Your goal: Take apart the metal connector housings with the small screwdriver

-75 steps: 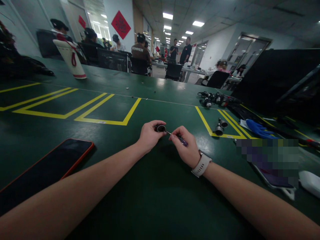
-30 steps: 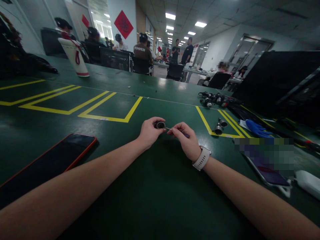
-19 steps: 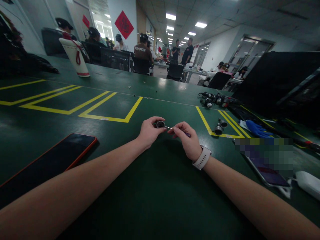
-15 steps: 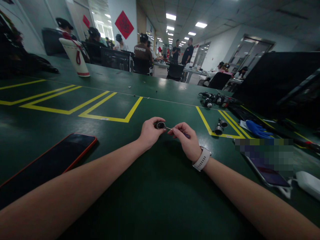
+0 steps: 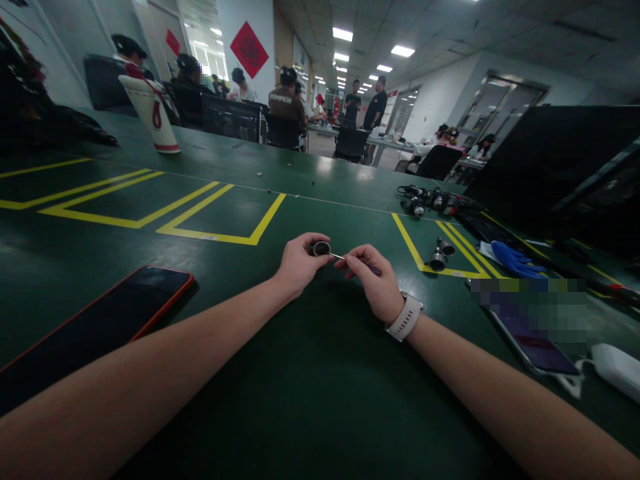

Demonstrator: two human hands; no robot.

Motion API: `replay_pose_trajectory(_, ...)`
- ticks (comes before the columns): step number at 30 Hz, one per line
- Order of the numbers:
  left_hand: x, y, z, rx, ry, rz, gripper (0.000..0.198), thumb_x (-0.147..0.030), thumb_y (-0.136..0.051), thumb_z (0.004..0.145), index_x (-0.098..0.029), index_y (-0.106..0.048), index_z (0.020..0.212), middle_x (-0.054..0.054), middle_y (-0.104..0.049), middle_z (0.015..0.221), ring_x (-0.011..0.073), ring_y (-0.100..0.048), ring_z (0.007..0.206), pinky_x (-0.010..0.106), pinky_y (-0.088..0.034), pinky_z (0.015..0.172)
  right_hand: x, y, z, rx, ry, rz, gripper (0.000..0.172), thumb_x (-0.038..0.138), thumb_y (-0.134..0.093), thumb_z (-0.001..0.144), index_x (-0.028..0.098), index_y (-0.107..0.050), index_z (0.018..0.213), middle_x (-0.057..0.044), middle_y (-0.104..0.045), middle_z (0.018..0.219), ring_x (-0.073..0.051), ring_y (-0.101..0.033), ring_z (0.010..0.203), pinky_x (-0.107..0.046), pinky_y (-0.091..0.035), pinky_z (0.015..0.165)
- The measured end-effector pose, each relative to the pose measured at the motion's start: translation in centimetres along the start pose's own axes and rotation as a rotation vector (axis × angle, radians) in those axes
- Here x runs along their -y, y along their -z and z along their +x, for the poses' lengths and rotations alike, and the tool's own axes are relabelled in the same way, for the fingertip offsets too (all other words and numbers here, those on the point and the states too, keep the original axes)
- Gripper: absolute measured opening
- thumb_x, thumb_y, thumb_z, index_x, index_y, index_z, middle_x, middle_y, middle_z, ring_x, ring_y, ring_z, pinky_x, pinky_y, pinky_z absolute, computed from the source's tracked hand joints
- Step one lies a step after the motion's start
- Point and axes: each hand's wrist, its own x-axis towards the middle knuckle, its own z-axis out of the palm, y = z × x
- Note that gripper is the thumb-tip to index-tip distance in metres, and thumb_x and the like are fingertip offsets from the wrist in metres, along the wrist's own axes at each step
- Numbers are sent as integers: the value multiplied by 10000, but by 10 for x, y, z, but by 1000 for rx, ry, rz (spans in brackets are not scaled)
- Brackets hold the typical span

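Note:
My left hand (image 5: 298,265) is closed around a small round metal-rimmed part (image 5: 321,249), holding it just above the green table (image 5: 310,393). My right hand (image 5: 373,283) pinches a thin screwdriver with a purple handle (image 5: 371,269), its metal tip touching the round part. A white watch (image 5: 405,319) sits on my right wrist. Both forearms rest on the table.
A dark phone in a red case (image 5: 95,327) lies at the left. Small metal parts (image 5: 440,255), a blue glove (image 5: 517,260), another phone (image 5: 543,350) and a white object (image 5: 617,369) lie at the right. A white cup (image 5: 151,113) stands far left. Several people sit and stand beyond the table.
Both hands have stayed together on the part and the screwdriver; the view has shifted slightly, with only tiny movement of the right hand.

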Motion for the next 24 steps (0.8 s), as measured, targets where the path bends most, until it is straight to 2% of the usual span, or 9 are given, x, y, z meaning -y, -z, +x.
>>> replay_pose_trajectory(9, 7, 2, 1, 17, -60, 118, 326, -92, -707, 577, -148, -649, 893, 48, -651, 857, 193, -608, 838, 363, -485, 771, 1, -1, 0, 7, -5, -34, 116, 291, -550, 819, 190, -534, 763, -21, -628, 729, -153, -584, 715, -291, -447, 622)
replay_pose_trajectory(16, 0, 1, -1, 12, -15, 66, 325, -87, -712, 570, -136, -641, 883, 50, -651, 841, 191, -608, 821, 366, -480, 775, -5, 2, 2, -2, -25, 66, 98, 277, -559, 821, 192, -548, 775, -10, -636, 732, -149, -606, 723, -281, -461, 626)
replay_pose_trajectory(24, 4, 1, 1, -7, -21, 24, 335, -103, -727, 557, -140, -647, 880, 45, -656, 829, 190, -613, 818, 365, -482, 775, -2, 0, 0, -5, 17, 17, 99, 276, -560, 821, 188, -548, 777, -20, -632, 743, -155, -600, 738, -290, -462, 630)
